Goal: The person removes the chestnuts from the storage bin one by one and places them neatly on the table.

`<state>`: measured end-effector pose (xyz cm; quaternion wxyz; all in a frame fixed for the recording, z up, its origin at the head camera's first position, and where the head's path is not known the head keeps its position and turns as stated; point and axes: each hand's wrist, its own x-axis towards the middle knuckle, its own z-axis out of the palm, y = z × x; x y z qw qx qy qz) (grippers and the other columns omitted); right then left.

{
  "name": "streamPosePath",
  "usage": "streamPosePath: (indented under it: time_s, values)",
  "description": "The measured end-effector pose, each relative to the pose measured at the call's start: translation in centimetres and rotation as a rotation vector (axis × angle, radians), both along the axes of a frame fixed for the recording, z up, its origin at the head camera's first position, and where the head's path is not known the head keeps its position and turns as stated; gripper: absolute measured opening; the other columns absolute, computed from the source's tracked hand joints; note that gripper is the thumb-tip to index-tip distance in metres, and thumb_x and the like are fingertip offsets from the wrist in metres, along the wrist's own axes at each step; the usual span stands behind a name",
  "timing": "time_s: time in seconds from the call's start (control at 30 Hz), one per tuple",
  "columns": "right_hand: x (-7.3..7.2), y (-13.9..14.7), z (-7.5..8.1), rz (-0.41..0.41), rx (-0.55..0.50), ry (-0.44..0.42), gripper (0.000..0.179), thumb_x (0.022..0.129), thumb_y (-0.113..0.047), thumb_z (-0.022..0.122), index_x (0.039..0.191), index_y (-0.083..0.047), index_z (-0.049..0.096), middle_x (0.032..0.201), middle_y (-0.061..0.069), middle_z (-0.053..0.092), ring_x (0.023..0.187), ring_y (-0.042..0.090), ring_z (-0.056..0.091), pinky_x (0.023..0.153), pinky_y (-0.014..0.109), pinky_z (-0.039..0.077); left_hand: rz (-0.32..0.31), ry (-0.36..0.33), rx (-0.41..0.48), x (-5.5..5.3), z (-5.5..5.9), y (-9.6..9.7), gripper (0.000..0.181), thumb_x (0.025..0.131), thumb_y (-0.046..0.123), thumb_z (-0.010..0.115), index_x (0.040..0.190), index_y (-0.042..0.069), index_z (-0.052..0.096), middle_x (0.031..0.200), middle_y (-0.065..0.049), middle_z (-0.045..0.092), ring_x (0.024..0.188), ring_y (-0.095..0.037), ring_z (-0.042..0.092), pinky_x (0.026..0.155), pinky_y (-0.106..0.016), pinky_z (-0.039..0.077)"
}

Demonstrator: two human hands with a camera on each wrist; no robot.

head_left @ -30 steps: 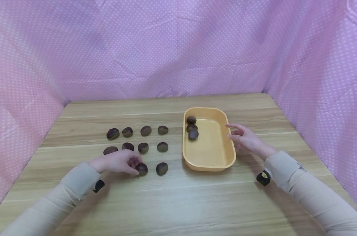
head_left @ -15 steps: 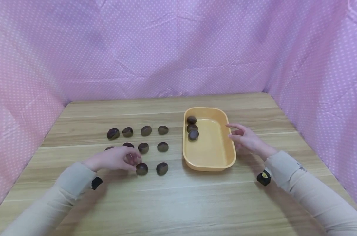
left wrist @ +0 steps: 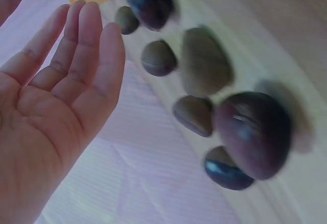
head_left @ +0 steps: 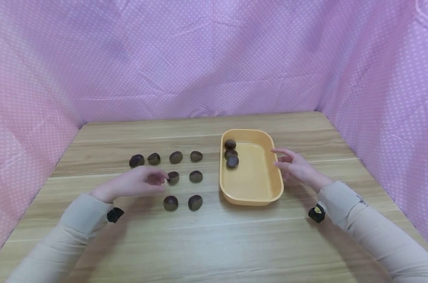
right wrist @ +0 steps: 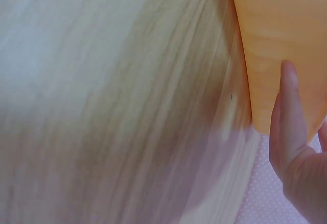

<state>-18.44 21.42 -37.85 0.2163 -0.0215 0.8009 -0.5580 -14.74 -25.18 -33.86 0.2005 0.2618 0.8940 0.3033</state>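
Note:
Chestnuts, dark brown with paler matte bases, lie in rows on the left of the table in the head view. My left hand (head_left: 138, 182) hovers over the middle row, fingers loosely bent and nothing held; its fingertips come close to one chestnut (head_left: 173, 178). Other chestnuts of that row are hidden behind this hand. Two chestnuts form the front row, a left one (head_left: 171, 203) and a right one (head_left: 195, 202). On the other side, my right hand (head_left: 296, 167) touches the right wall of a yellow-orange plastic tray (head_left: 251, 202) with nearly straight fingers, also visible in the right wrist view.
Three chestnuts (head_left: 232, 162) sit along the tray's left inner wall. The back row of chestnuts (head_left: 176, 157) runs behind my left hand. Pink dotted cloth (head_left: 200, 59) surrounds the wooden table (head_left: 214, 243) at the back and sides.
My left hand has drawn away from the left chestnut of the front row, back and to the left over the middle row. That chestnut stays in place. The right hand and tray hold still.

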Motion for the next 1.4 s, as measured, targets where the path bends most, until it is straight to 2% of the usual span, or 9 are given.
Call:
streamPosePath:
  time_s: [0.2,0.53,0.8,1.0,1.17,1.4]
  values:
    - [0.0,0.0,-0.1,-0.004,0.007,0.007,0.061,0.094,-0.014,0.056,0.148,-0.009,0.028,0.123,0.025,0.044,0.084,0.011,0.06,0.074,0.029,0.055,-0.029,0.05,0.015,-0.6,1.2,2.4,0.032,0.087,0.021,0.068,0.112,0.002,0.063,0.104,-0.01,0.066,0.098,-0.021,0.062,0.087,-0.037,0.053]
    - [-0.2,0.2,-0.5,-0.003,-0.009,0.008,0.061,0.094,-0.015,0.057,0.147,-0.009,0.028,0.12,0.023,0.045,0.083,0.011,0.06,0.071,0.029,0.056,-0.103,0.126,0.007,-1.9,4.1,7.2,0.028,0.088,0.021,0.066,0.114,0.01,0.063,0.106,-0.002,0.066,0.102,-0.019,0.061,0.091,-0.041,0.05]
    - [-0.2,0.1,-0.4,-0.006,-0.012,0.01,0.061,0.094,-0.013,0.056,0.147,-0.008,0.028,0.121,0.024,0.045,0.085,0.012,0.06,0.074,0.03,0.056,-0.19,0.173,0.1,-2.9,5.3,10.4,0.026,0.089,0.016,0.065,0.113,0.006,0.063,0.104,-0.006,0.067,0.097,-0.017,0.062,0.089,-0.037,0.052]
    - [-0.1,0.1,-0.2,-0.001,-0.025,0.003,0.061,0.094,-0.012,0.056,0.148,-0.007,0.026,0.12,0.024,0.046,0.087,0.011,0.059,0.077,0.035,0.056,-0.227,0.177,0.128,-3.8,5.7,13.1,0.024,0.089,0.019,0.065,0.111,0.008,0.064,0.106,-0.005,0.065,0.099,-0.015,0.061,0.089,-0.03,0.051]
    - [-0.1,0.1,-0.3,0.002,-0.021,0.014,0.061,0.094,-0.012,0.056,0.147,-0.006,0.027,0.121,0.026,0.046,0.087,0.012,0.06,0.077,0.037,0.056,-0.246,0.161,0.145,-4.8,5.6,15.6,0.023,0.089,0.02,0.066,0.108,0.008,0.064,0.103,-0.003,0.066,0.097,-0.013,0.061,0.088,-0.026,0.05]
    - [-0.1,0.2,-0.3,0.002,-0.025,0.022,0.06,0.094,-0.012,0.055,0.147,-0.005,0.027,0.118,0.025,0.047,0.084,0.011,0.061,0.073,0.035,0.057,-0.214,0.095,0.179,-6.6,5.6,19.0,0.025,0.091,0.02,0.064,0.111,0.005,0.064,0.102,-0.005,0.067,0.096,-0.013,0.061,0.088,-0.022,0.049]
